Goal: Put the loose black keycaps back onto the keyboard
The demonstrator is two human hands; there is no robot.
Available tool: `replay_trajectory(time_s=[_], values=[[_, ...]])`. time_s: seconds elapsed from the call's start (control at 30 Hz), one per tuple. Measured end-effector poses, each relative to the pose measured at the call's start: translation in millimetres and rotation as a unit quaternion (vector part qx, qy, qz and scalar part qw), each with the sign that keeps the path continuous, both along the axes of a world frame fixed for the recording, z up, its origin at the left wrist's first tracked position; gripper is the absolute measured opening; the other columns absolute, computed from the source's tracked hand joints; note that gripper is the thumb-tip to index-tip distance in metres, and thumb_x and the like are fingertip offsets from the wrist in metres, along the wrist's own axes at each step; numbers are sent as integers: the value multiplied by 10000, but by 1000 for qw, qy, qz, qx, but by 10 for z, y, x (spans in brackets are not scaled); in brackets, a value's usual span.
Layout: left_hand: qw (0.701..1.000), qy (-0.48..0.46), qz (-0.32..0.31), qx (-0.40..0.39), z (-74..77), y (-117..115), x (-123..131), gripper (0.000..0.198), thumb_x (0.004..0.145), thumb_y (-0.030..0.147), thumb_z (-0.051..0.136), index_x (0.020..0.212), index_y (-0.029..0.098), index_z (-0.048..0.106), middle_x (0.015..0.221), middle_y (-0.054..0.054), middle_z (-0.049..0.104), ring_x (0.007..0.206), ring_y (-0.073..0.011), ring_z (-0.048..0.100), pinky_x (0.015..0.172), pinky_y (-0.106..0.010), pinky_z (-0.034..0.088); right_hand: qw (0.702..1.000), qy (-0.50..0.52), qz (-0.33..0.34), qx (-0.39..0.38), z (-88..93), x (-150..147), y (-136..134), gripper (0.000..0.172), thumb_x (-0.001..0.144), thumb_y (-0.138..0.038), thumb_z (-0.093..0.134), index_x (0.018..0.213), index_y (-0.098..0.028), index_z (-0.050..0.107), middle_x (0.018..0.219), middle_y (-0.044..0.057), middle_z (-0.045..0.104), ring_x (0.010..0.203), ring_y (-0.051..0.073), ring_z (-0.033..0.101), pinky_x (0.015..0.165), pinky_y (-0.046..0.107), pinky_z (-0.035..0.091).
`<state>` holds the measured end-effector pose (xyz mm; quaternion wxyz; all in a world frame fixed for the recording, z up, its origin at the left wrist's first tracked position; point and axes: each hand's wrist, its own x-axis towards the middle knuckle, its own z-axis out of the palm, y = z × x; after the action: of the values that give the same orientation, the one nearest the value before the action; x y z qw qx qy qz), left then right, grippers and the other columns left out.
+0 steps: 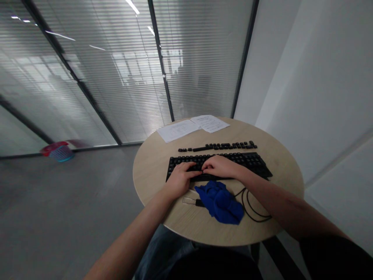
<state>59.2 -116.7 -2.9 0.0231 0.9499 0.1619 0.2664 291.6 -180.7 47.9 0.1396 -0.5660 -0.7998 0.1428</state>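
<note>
A black keyboard (pixel 249 158) lies on the round wooden table, with part of its lower left side under my hands. My left hand (pixel 181 179) rests on its left part, fingers stretched over the keys and thumb pointing right. Close beside it, my right hand (pixel 220 166) bends down onto the middle keys, its fingers curled together. Whatever may be between those fingertips is hidden. Behind the keyboard, loose black keycaps (pixel 225 146) form a row. A crumpled blue cloth (pixel 220 202) lies in front, partly over a wire-ended tool (pixel 189 201) with a dark handle.
A black cable (pixel 247 208) loops on the table (pixel 186 227) under my right forearm. Two printed sheets (pixel 179 130) lie at the far edge. Glass panels with blinds (pixel 201 85) stand behind, a white wall (pixel 326 77) to the right, and a red-and-blue basket (pixel 61 152) on the floor.
</note>
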Motion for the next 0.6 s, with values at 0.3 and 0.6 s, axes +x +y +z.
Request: replay_trajectory(time_s=[0.3,0.6], values=[[1000,9,1,-1,-5,12,-1,573,812,-25,517,1209,312,757,1348,-110,637,1219,-296,604,994,-514,501,1000,-15,-9,4,-21,-7,19,205,892,-253,653,1007,-237,821,838,24,780,720,161,653,629,247,366],[1000,2,1,3,8,-8,8,536,837,-9,513,1200,297,762,1332,-125,642,1203,-302,616,985,-532,514,999,-21,-42,24,4,-88,-47,194,880,-242,648,903,-258,840,860,20,804,752,170,697,656,245,414]])
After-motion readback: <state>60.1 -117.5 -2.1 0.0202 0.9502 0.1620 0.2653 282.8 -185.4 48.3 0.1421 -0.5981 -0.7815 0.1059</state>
